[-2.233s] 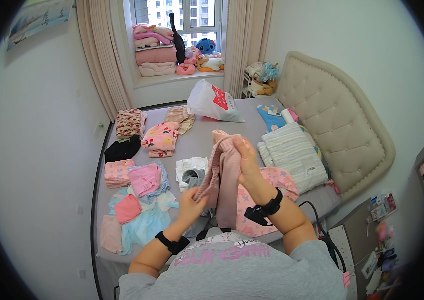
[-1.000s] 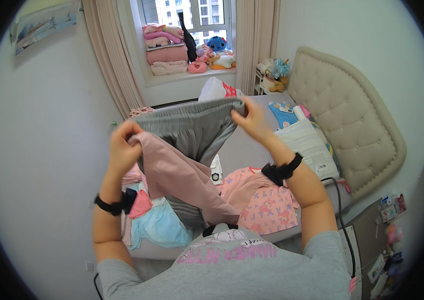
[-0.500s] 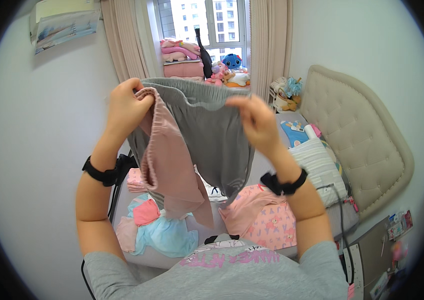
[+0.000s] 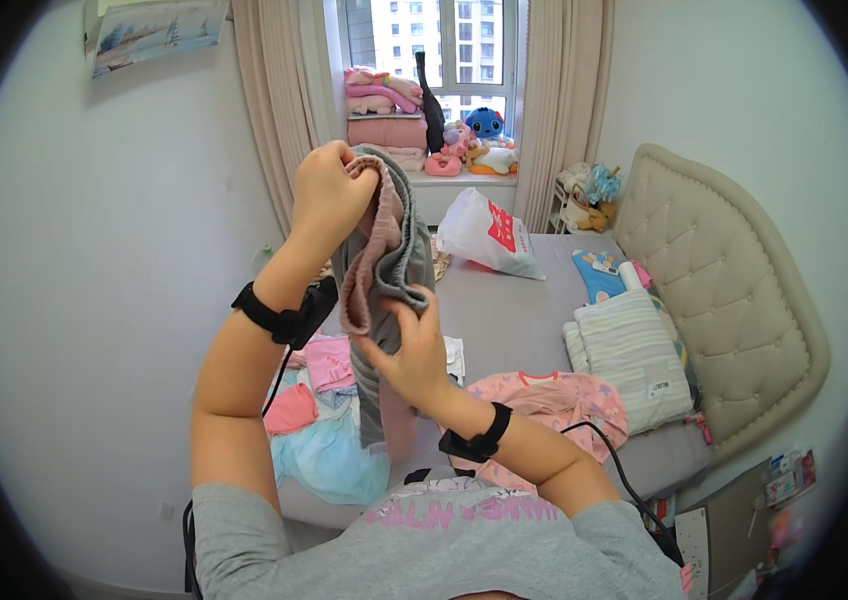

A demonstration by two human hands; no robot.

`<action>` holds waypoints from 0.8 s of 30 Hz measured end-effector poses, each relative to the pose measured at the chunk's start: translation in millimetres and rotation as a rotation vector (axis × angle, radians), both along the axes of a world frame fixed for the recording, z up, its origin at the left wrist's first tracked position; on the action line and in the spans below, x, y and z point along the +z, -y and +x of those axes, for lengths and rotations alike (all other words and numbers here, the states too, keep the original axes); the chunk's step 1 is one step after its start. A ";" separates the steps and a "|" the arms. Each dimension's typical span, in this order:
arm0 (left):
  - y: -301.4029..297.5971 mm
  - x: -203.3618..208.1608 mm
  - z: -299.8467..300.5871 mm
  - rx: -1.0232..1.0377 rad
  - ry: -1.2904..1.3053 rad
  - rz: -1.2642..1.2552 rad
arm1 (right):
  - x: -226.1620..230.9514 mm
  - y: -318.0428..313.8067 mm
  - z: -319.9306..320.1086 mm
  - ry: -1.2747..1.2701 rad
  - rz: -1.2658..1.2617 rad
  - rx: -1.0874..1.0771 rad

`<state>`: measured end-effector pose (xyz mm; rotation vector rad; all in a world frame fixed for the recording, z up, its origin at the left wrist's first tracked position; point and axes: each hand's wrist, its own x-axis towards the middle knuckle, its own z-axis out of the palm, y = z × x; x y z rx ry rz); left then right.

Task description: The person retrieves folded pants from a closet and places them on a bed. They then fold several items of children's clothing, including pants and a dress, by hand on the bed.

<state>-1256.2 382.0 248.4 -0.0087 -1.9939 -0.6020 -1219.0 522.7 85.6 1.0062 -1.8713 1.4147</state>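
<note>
Raised over the bed, my left hand [image 4: 332, 195] is closed on the bunched elastic waistbands of grey pants [image 4: 368, 392] and dusty-pink pants [image 4: 384, 215]. Lower and to the right, my right hand [image 4: 412, 352] has its fingers at the other end of the grey waistband, with the thumb by the pink one. The grey pants hang doubled over with the pink ones against them; their lower parts are partly hidden behind my right hand. Below them lie a light-blue garment [image 4: 332, 465] and a coral folded cloth [image 4: 291, 408].
A grey-sheeted bed [image 4: 499, 315] holds a pink patterned top [image 4: 544, 405], a white plastic bag [image 4: 489, 235], a striped folded quilt [image 4: 634, 355] and a pink folded garment [image 4: 330, 362]. The tufted headboard [image 4: 734, 270] stands right. Plush toys [image 4: 484, 125] sit on the windowsill.
My right hand has moved left and down, bringing the spread grey waistband together beside the pink pants. The view has shifted, and the white bag on the bed now shows.
</note>
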 end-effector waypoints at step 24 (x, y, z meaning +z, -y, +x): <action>57.3 -65.2 62.9 -0.806 0.512 0.335 | 110.4 -157.6 -99.7 0.185 -0.118 0.203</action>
